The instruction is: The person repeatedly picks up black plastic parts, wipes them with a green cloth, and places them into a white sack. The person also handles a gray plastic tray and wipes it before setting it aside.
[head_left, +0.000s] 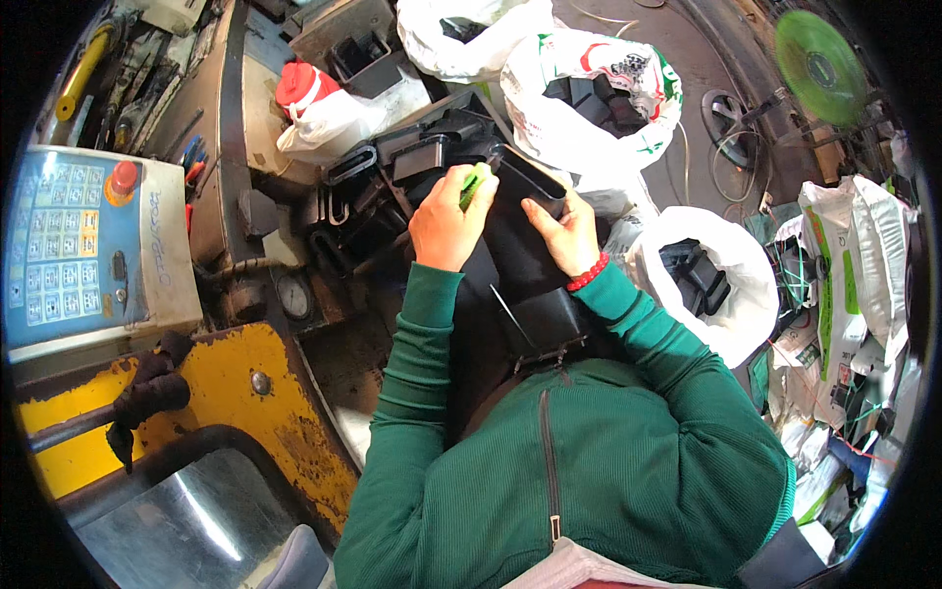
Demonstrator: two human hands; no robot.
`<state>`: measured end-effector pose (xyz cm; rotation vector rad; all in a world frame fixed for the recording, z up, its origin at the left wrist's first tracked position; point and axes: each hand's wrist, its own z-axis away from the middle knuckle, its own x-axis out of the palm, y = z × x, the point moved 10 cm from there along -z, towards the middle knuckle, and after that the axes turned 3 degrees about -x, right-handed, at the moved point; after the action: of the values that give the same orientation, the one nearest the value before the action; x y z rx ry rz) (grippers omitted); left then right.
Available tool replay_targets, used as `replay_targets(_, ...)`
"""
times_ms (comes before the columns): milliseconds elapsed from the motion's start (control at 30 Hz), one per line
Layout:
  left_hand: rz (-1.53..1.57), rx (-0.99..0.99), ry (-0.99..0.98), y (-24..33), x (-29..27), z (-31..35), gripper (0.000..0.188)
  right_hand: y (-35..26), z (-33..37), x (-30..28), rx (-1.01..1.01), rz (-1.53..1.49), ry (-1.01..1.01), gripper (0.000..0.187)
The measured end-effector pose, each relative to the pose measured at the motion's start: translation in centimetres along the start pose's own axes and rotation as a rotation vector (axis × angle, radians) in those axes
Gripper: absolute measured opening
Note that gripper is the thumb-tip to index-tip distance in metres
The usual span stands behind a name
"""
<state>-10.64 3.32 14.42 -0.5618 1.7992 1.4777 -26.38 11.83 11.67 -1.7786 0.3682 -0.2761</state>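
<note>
Black part [522, 234] in right hand [572, 238] (left hand [444, 226]: green tool [474, 183]).

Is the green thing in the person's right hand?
No: the left hand grips the green thing, while the right hand holds a black piece.

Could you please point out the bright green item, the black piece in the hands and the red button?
Green item [473, 183]: head view, its exposed middle.
Black piece [520, 231]: head view, its side.
Red button [124, 177]: head view, its top.
</note>
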Motion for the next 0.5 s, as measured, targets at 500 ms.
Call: replay_targets(500,0.685,-0.353,-0.563,-2.9,-0.9,7.6,0.022,8.6,-11.2,-10.0,0.317,-0.969,0.344,0.036)
